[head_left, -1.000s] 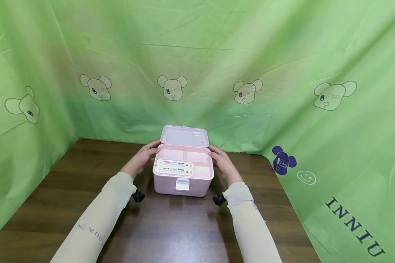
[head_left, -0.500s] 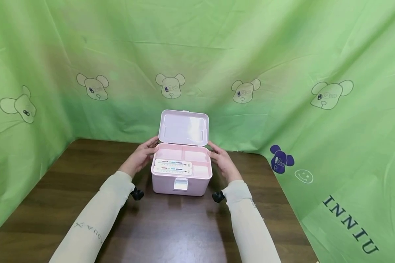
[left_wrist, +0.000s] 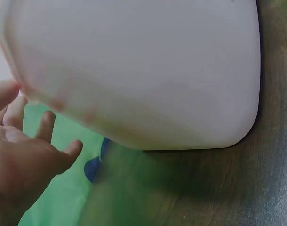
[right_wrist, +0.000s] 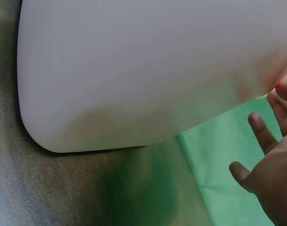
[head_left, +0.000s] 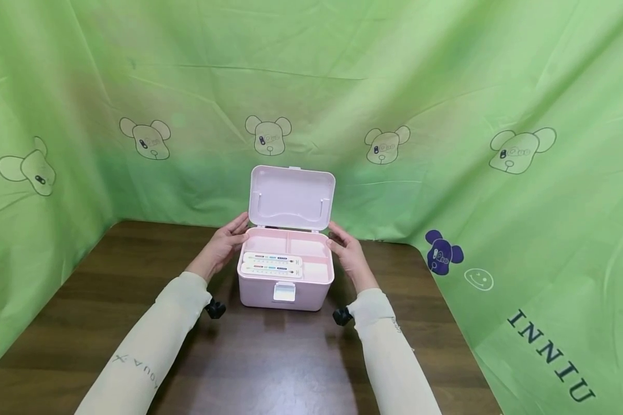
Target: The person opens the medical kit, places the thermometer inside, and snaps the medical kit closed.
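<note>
A pink plastic storage box (head_left: 282,293) stands on the table with its pale lid (head_left: 291,196) raised nearly upright at the back. In its compartmented tray (head_left: 314,246) lie two white slim cases (head_left: 272,264) with coloured markings. My left hand (head_left: 222,249) is at the box's rear left corner, thumb by the rim and fingers reaching to the lid's edge. At the opposite rear corner, my right hand (head_left: 349,256) is placed likewise. Both wrist views show the box's smooth side wall (left_wrist: 148,70), with some fingers spread loosely beside it; the fingertips at the lid are partly hidden.
The brown wooden table (head_left: 291,363) extends around the box. Behind and at both sides hangs a green curtain (head_left: 316,98) printed with bear heads. A white latch (head_left: 284,291) sits on the box's front.
The lid has swung up from lying tilted far back to nearly upright. Both hands have stayed at the rear corners, their fingers shifting slightly upward with it.
</note>
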A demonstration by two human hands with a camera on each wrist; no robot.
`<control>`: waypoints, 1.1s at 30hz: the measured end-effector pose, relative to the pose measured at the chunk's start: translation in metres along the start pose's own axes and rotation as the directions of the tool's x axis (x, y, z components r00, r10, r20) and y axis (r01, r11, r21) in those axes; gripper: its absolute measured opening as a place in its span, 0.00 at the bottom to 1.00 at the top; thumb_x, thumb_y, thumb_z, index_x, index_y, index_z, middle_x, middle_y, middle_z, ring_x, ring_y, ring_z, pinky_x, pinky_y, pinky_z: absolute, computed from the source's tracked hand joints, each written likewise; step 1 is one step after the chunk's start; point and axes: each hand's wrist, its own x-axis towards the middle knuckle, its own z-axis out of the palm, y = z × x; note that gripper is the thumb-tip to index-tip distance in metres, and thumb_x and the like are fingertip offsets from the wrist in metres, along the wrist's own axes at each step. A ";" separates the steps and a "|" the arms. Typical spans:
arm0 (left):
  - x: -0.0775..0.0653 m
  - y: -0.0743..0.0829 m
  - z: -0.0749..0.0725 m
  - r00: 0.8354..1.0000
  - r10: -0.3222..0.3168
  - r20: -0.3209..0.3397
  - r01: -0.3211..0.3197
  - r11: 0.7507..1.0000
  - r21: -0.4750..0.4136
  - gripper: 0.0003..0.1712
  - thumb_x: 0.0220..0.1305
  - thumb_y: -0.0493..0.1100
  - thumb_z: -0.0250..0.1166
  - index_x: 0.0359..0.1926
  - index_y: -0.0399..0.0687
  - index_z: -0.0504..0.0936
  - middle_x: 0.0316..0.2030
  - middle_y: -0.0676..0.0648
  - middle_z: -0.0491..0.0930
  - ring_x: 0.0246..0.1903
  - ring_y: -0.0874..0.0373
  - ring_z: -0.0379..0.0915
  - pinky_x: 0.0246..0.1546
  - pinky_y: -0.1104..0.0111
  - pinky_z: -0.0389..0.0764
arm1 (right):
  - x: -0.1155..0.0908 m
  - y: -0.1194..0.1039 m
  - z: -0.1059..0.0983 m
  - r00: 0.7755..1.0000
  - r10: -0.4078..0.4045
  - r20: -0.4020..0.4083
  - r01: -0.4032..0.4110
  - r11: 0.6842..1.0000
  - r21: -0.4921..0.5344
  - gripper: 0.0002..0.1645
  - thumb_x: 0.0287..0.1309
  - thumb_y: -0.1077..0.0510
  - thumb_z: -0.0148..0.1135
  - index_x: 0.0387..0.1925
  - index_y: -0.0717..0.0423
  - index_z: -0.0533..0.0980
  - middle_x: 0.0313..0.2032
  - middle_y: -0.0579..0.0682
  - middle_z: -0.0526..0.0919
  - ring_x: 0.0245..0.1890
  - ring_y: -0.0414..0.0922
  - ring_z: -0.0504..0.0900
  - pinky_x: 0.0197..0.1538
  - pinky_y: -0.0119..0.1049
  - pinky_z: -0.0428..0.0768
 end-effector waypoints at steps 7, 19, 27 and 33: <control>-0.001 0.002 0.003 0.993 0.043 -0.111 -0.021 0.981 0.190 0.39 0.73 0.30 0.59 0.80 0.50 0.58 0.77 0.46 0.60 0.77 0.45 0.53 0.77 0.56 0.57 | 0.001 0.002 0.001 1.000 -0.005 -0.029 0.006 1.000 0.017 0.31 0.69 0.68 0.61 0.71 0.60 0.70 0.69 0.63 0.71 0.68 0.55 0.70 0.57 0.27 0.73; -0.002 0.011 0.004 0.985 0.102 -0.136 -0.035 0.903 0.428 0.36 0.70 0.33 0.64 0.77 0.49 0.66 0.72 0.39 0.69 0.70 0.42 0.65 0.68 0.51 0.71 | -0.015 -0.032 0.005 0.999 -0.030 -0.021 0.030 0.999 0.019 0.33 0.65 0.71 0.63 0.70 0.68 0.68 0.68 0.68 0.71 0.70 0.62 0.67 0.68 0.50 0.68; -0.006 0.025 -0.005 0.999 0.041 -0.008 -0.032 0.865 0.501 0.38 0.74 0.52 0.64 0.78 0.46 0.62 0.76 0.41 0.62 0.77 0.42 0.53 0.75 0.45 0.57 | -0.014 -0.026 -0.009 0.997 -0.049 0.055 0.054 0.994 -0.095 0.30 0.73 0.60 0.60 0.72 0.64 0.69 0.69 0.63 0.73 0.71 0.61 0.69 0.70 0.46 0.71; -0.011 0.044 -0.008 0.997 0.026 0.075 -0.064 0.827 0.559 0.41 0.80 0.63 0.45 0.76 0.36 0.63 0.76 0.36 0.62 0.78 0.41 0.50 0.77 0.45 0.52 | -0.012 -0.029 -0.021 0.990 -0.010 0.144 0.039 0.980 -0.197 0.32 0.81 0.48 0.46 0.74 0.64 0.65 0.72 0.64 0.69 0.76 0.58 0.62 0.78 0.56 0.55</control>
